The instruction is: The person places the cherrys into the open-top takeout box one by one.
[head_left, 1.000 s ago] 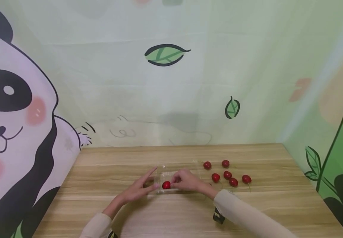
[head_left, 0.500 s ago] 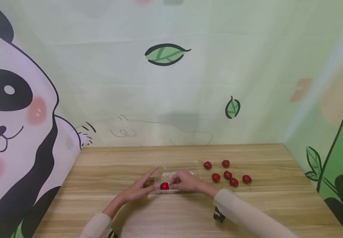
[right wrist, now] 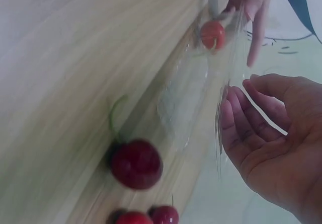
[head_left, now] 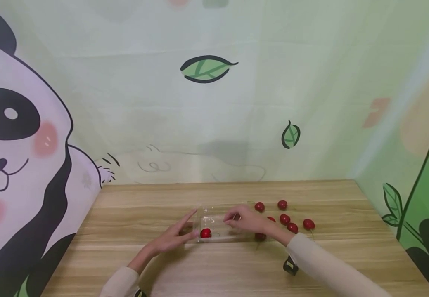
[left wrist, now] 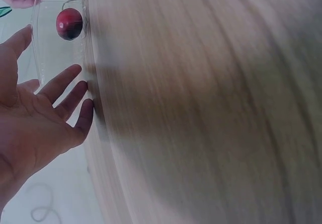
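Observation:
A clear plastic box (head_left: 221,239) lies on the wooden table, with one red cherry (head_left: 205,233) in its near left corner. That cherry's thin green stem (right wrist: 214,44) shows in the right wrist view. At the box's left end, my left hand (head_left: 171,238) spreads its fingers, the fingertips by the end wall. Over the box's right half hovers my right hand (head_left: 249,220), loosely bent and holding nothing; its thumb and forefinger stand apart in the right wrist view. Partly under the right wrist, a dark cherry (head_left: 260,236) sits close to the box.
Several stemmed cherries lie right of the box, among them a far one (head_left: 282,204) and a rightmost one (head_left: 309,224). My right forearm partly covers another cherry (head_left: 271,219). A printed panda curtain (head_left: 143,103) rises behind the table (head_left: 132,206).
My right hand has let go of the cherry in the box's near left corner and moved right. The cherry has shifted slightly left. My left hand stays in place.

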Demonstrator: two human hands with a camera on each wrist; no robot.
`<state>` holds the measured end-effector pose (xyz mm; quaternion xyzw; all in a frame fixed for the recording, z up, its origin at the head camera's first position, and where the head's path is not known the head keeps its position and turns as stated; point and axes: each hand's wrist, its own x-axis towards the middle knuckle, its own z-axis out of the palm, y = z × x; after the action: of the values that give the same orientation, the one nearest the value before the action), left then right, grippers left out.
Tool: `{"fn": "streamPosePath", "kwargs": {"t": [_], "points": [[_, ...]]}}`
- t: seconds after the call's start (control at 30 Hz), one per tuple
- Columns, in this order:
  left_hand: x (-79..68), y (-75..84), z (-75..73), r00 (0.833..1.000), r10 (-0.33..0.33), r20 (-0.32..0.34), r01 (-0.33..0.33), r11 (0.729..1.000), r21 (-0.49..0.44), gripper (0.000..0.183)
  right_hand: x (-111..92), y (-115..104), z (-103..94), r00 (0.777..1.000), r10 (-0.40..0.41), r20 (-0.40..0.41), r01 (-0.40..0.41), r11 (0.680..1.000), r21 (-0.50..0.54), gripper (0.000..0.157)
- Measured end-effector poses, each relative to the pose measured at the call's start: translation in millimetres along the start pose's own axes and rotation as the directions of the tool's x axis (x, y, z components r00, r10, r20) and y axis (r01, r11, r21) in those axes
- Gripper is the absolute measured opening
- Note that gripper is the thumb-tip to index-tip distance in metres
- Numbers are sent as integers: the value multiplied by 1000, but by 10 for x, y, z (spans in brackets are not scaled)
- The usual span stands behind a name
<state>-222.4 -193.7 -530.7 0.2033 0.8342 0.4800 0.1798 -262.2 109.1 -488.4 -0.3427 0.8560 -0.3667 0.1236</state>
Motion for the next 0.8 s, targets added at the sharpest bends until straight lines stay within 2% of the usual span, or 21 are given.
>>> {"fn": "streamPosePath", "kwargs": {"t": [0.13,0.3,0.6,0.8], "points": [[4,1,1,1000,11,16,-11,1000,-1,76,-97,32,-96,997,-21,-75,17,998,-59,13],[11,11,4,1000,3,24,-3,1000,-1,76,-214,122,-268,988,-43,-147,35,998,-51,13],[10,24,0,1000,-7,22,7,1000,-3,76,-564,428,-642,971,54,-233,-68,996,-52,16],[-5,39,-18,1000,-19,14,18,1000,14,80,-828,716,-801,950,120,-287,-150,985,-85,18]]}}
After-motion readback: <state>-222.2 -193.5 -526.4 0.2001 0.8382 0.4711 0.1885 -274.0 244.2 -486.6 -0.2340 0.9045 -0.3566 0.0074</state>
